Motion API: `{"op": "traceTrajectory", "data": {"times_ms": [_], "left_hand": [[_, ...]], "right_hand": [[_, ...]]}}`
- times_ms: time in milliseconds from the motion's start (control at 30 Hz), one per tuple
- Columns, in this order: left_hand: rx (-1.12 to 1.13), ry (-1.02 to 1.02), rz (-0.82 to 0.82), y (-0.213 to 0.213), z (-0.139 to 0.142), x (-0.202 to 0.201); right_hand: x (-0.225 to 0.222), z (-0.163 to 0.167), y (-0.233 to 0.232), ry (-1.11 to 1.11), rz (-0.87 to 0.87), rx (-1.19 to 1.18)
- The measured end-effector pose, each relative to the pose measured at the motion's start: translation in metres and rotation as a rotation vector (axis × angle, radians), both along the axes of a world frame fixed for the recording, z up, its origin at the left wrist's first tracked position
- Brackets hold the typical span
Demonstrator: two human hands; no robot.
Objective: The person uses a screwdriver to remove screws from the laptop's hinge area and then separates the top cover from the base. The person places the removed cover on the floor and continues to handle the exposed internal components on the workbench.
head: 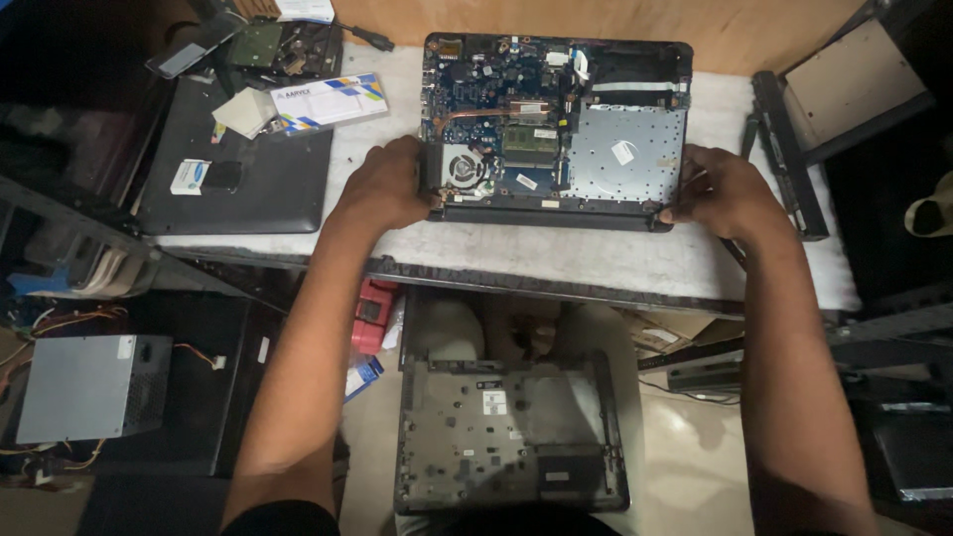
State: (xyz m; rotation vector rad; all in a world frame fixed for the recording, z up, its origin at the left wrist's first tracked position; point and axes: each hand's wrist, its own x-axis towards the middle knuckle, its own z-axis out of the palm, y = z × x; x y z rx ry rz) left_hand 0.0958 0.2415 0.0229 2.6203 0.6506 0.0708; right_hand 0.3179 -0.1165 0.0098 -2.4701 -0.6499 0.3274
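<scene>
Hands gripped an opened laptop (556,134) lying on the white-topped table (556,260), its circuit board, round fan (464,167) and silver plate bare to the head camera: the left hand (385,187) was clamped on the near left corner beside the fan, the right hand (723,191) closed on the near right corner. Below the table edge (on the person's lap, it seemed) rested a grey bottom cover (508,437), and a closed dark laptop (243,169) lay to the left

White table (556,260): opened laptop (556,129), closed black laptop (248,169) lying flat.

Both hands (382,189) (725,194) outstretched, fingers curled
</scene>
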Motion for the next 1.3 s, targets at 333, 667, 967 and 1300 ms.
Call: {"op": "traceTrajectory", "data": {"times_ms": [333, 667, 967, 1300], "left_hand": [[-0.005, -0.034, -0.057, 0.011, -0.011, 0.006], [0.013, -0.130, -0.226, 0.040, -0.046, 0.010], [-0.040, 0.007, -0.225, 0.045, -0.033, 0.027], [-0.079, 0.137, -0.179, 0.042, -0.023, 0.032]], "right_hand": [[0.006, -0.005, -0.001, 0.023, -0.027, 0.020], [0.011, -0.012, -0.012, -0.100, 0.103, 0.023], [0.016, 0.000, 0.001, -0.089, 0.137, -0.174], [0.021, 0.004, 0.008, 0.008, 0.093, -0.208]]}}
